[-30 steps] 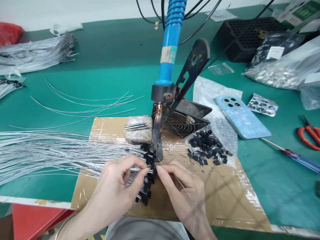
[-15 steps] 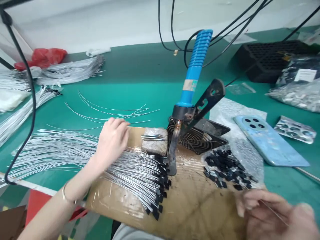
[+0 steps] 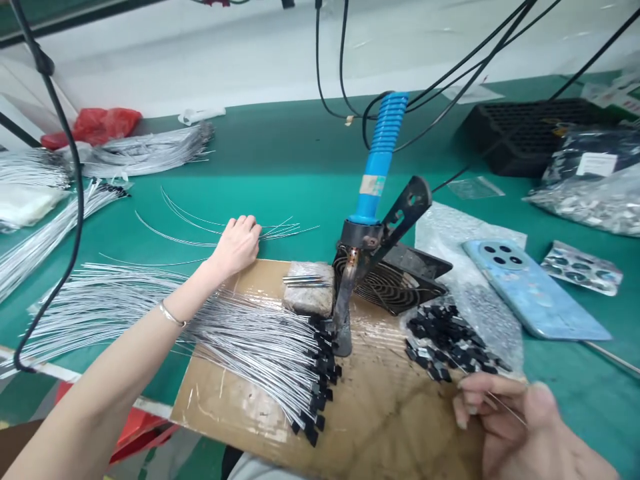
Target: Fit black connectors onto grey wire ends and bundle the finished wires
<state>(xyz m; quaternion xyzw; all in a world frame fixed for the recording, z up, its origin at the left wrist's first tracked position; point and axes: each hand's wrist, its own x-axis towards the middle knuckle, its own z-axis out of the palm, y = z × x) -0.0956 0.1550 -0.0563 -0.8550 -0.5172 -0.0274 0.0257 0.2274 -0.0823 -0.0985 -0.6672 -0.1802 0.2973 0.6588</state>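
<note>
1. The left hand (image 3: pixel 241 241) is at the loose wires (image 3: pixel 283 231) on the desk (image 3: pixel 280 190); I cannot tell if its grip is shut.
2. The right hand (image 3: pixel 515 417), near right, has its grip closed on a thin wire (image 3: pixel 506 405), by the black bits (image 3: pixel 443 333).

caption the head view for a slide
Left hand at loose wires, right hand holding thin strand near small black parts

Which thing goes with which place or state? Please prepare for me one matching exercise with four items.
1. Left hand
2. Right hand
3. Phone
4. Blue-handled iron

A. lying partly on bubble wrap
B. held upright in a black stand
C. over loose wires
D. holding a thin wire

Pairs: 1-C, 2-D, 3-A, 4-B
</note>
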